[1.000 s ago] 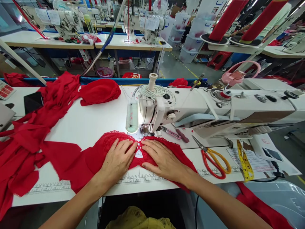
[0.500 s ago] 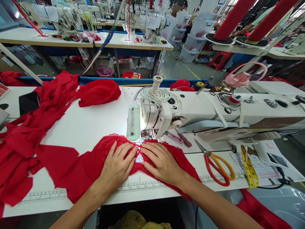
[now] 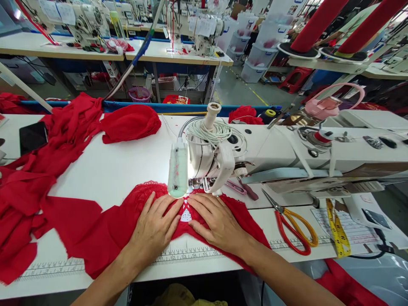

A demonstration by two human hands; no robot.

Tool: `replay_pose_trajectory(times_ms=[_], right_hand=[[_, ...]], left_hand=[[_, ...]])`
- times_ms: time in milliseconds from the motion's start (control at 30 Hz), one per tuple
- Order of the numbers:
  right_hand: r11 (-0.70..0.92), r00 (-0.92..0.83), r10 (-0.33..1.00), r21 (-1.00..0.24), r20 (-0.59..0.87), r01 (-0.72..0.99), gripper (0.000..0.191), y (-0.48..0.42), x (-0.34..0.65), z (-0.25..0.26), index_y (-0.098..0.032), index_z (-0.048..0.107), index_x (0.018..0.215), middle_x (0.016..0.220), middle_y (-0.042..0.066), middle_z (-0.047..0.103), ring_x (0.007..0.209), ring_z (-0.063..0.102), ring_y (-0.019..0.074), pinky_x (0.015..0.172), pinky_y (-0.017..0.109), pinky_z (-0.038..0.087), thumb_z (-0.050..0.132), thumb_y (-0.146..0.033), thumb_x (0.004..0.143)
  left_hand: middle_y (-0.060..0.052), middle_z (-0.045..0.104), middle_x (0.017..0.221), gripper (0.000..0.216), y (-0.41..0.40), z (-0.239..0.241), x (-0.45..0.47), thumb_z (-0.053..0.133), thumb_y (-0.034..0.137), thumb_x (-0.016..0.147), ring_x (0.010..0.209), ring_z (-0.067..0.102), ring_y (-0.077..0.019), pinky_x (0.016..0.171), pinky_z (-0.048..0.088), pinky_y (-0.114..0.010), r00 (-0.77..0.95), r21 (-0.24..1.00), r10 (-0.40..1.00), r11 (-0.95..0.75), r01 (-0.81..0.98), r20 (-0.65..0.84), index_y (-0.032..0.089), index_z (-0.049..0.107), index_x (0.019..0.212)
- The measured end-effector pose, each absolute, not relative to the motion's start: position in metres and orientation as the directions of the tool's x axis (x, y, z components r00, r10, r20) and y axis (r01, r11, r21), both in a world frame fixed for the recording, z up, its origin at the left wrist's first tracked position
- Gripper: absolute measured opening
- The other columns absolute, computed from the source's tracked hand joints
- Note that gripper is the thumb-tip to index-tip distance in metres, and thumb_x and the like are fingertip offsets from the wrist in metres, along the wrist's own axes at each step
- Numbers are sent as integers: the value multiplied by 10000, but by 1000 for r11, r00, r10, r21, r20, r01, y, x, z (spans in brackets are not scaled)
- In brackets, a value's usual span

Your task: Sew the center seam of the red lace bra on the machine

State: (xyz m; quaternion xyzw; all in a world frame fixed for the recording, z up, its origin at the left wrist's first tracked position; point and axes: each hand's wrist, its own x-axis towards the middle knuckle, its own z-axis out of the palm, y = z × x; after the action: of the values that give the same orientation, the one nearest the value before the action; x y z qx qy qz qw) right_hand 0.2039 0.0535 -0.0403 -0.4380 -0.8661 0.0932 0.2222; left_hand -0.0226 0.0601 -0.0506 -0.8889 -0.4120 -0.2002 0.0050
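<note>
A: Red lace piece (image 3: 134,212) — where is it?

B: Flat on the white table (image 3: 121,165), its middle right under the sewing machine (image 3: 210,157) needle.

A: And the hands?

B: Left hand (image 3: 156,225) and right hand (image 3: 216,221) lie on it, fingers spread, palms pressing down, pinching nothing. That likely keeps the lace smooth beside the needle. Scissors (image 3: 293,229) sit near the right.

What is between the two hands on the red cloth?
In the head view, a small gap of red lace cloth with a white see-through opening lies between the left hand and right hand, just before the sewing machine.
</note>
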Motion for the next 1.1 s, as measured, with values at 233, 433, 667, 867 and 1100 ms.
replay_pose_trajectory(times_ms=[233, 433, 667, 867, 1100], right_hand=[[563, -517, 826, -334, 223, 756, 419, 53, 202, -39, -168, 552, 1389, 1408, 124, 592, 1210, 574, 288, 1010, 478, 496, 518, -322, 1000], [547, -497, 837, -370, 229, 751, 473, 52, 203, -41, -132, 519, 1401, 1429, 134, 569, 1231, 555, 297, 1044, 480, 483, 566, -335, 976], [571, -508, 821, -373, 260, 732, 446, 53, 203, -41, -146, 534, 1384, 1398, 144, 587, 1237, 558, 288, 1049, 484, 489, 557, -326, 978], [589, -513, 808, -363, 290, 722, 443, 53, 203, -40, -140, 540, 1383, 1380, 152, 597, 1239, 557, 286, 1044, 484, 500, 540, -339, 986], [593, -504, 804, -381, 314, 709, 438, 52, 203, -40, -154, 542, 1387, 1375, 153, 599, 1252, 555, 284, 1057, 491, 493, 532, -347, 994]], left_hand=[[-132, 624, 1277, 381, 61, -52, -22, 428, 186, 1030, 1194, 558, -279, 1075, 412, -514, 588, 137, 730, -660, 739, 348, 148, 548, 1390], [-115, 614, 1305, 374, 60, -52, -22, 441, 179, 1029, 1220, 541, -266, 1119, 370, -513, 580, 147, 729, -660, 737, 364, 158, 544, 1388], [-112, 626, 1284, 371, 60, -52, -23, 436, 209, 1031, 1187, 565, -261, 1141, 350, -532, 575, 151, 727, -660, 736, 376, 165, 562, 1376], [-111, 628, 1292, 371, 59, -51, -23, 436, 211, 1032, 1193, 572, -253, 1162, 331, -540, 578, 163, 731, -661, 733, 362, 171, 560, 1379], [-113, 629, 1313, 360, 58, -51, -24, 421, 235, 1046, 1229, 558, -249, 1170, 319, -517, 568, 171, 738, -652, 738, 364, 141, 540, 1373]])
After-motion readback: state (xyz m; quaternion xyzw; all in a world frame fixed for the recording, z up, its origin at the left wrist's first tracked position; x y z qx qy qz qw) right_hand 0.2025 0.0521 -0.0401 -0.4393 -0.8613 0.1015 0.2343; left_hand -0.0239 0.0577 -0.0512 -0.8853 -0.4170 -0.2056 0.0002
